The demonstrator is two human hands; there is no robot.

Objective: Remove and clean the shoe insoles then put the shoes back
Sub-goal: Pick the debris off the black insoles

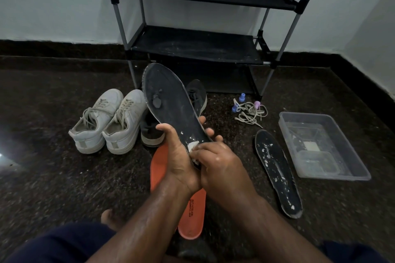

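Scrubbing is the step in hand: the left hand [179,156] grips the heel end of a dark insole [168,100] held above the floor [53,177], toe pointing up and away toward the rack [198,47]. The right hand [220,162] pinches a white wad [192,146] against the heel. Next, the wad probably needs working along toward the toe.

The floor [53,177] was dark speckled stone with a matching dark skirting [53,48]. Pale walls [53,0] met at 2 o'clock. A black-tiered metal rack [198,46] stood at 12 o'clock.
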